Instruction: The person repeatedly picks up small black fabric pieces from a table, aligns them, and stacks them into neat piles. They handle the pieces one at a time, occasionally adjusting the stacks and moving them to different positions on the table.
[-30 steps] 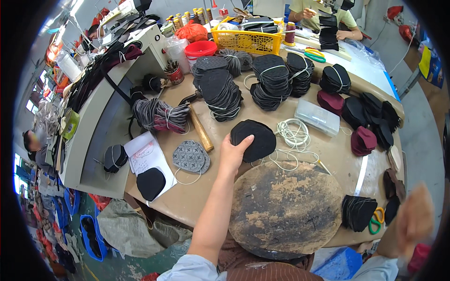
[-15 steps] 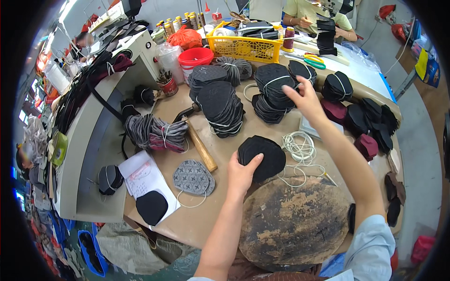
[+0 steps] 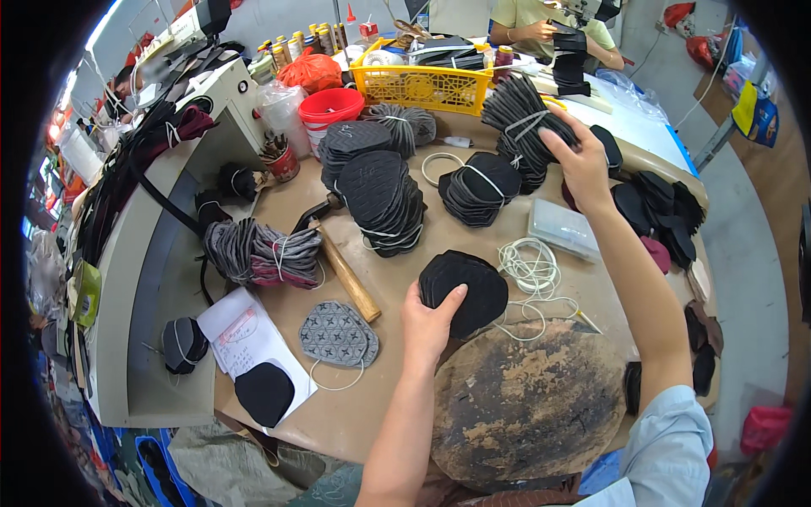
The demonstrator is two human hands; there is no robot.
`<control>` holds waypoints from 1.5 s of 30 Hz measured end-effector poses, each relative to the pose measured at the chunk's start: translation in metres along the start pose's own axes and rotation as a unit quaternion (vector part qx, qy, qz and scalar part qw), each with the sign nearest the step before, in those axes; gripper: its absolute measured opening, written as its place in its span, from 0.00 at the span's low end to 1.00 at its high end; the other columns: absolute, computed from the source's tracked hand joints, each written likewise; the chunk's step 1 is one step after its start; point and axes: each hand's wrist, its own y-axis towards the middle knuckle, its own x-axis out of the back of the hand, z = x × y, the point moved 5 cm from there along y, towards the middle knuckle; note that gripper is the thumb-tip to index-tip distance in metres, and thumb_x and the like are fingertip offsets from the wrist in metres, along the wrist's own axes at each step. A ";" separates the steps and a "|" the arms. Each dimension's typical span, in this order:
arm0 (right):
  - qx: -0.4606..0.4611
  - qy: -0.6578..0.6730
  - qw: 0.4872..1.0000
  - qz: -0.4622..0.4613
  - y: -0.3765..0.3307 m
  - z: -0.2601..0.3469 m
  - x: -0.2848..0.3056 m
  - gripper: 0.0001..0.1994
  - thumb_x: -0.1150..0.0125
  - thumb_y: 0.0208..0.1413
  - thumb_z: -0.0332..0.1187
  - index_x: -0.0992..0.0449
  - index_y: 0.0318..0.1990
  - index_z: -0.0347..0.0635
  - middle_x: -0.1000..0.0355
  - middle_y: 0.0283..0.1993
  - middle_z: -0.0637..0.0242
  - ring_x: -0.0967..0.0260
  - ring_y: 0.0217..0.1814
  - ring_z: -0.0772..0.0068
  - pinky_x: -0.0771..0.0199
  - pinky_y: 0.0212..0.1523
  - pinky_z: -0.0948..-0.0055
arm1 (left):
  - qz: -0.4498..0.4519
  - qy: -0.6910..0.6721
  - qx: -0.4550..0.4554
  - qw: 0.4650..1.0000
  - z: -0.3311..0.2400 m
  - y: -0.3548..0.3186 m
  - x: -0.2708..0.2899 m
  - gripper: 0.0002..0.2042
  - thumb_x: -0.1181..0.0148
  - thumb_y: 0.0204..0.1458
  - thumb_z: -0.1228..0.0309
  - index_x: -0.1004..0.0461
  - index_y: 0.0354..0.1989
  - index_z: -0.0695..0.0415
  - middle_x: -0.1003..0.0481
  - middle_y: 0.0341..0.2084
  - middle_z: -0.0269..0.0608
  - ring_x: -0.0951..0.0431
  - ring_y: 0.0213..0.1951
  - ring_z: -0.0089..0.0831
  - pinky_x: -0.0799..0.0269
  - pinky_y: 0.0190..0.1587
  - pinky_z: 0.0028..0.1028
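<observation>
Black, rounded fabric-like stack (image 3: 464,293): over the tan bench (image 3: 346,401), gripped in your left hand (image 3: 425,325). Your right hand (image 3: 579,159) grasps a string-tied, dark-grey layered bundle (image 3: 514,114). White paper sheet (image 3: 238,331), left: handwriting, red marking, too small to read.

Rounded black stack (image 3: 475,277), broad face up, tied dark bundle (image 3: 514,106), tilted edgewise

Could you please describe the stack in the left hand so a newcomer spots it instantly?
On the table, find the large round mottled block. Just beyond it, the left hand holds a rounded black stack. Unlike the corded stacks farther back, it shows no tie.
</observation>
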 end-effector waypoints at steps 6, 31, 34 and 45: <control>0.093 -0.310 0.920 0.220 -0.066 -0.016 -0.021 0.27 0.32 0.47 0.36 0.29 0.58 0.51 0.44 0.66 0.52 0.44 0.66 0.52 0.44 0.64 0.62 | 0.013 -0.009 -0.002 1.000 0.004 0.001 -0.009 0.23 0.32 0.45 0.74 0.33 0.49 0.70 0.24 0.41 0.46 0.23 0.41 0.28 0.27 0.47 0.27; -0.583 0.094 0.803 -0.082 0.023 -0.140 -0.003 0.28 0.34 0.35 0.62 0.23 0.38 0.51 0.24 0.40 0.71 0.29 0.42 0.71 0.41 0.48 0.65 | 0.007 0.041 -0.030 0.999 0.011 0.001 -0.003 0.28 0.31 0.44 0.70 0.34 0.51 0.70 0.24 0.42 0.47 0.23 0.43 0.31 0.28 0.49 0.29; -0.584 0.166 0.787 -0.109 0.023 -0.145 -0.001 0.24 0.35 0.35 0.60 0.22 0.35 0.54 0.24 0.39 0.73 0.30 0.42 0.71 0.44 0.46 0.65 | 0.019 0.048 -0.052 0.997 0.011 -0.001 -0.009 0.29 0.30 0.44 0.68 0.34 0.52 0.70 0.24 0.43 0.48 0.23 0.44 0.32 0.29 0.50 0.30; -0.560 0.226 0.797 -0.021 0.039 -0.158 -0.016 0.36 0.33 0.34 0.63 0.25 0.48 0.47 0.27 0.51 0.61 0.32 0.53 0.55 0.41 0.56 0.42 | 0.023 0.177 -0.080 0.981 0.018 -0.009 -0.023 0.38 0.31 0.41 0.56 0.38 0.57 0.69 0.31 0.49 0.57 0.30 0.53 0.47 0.36 0.56 0.37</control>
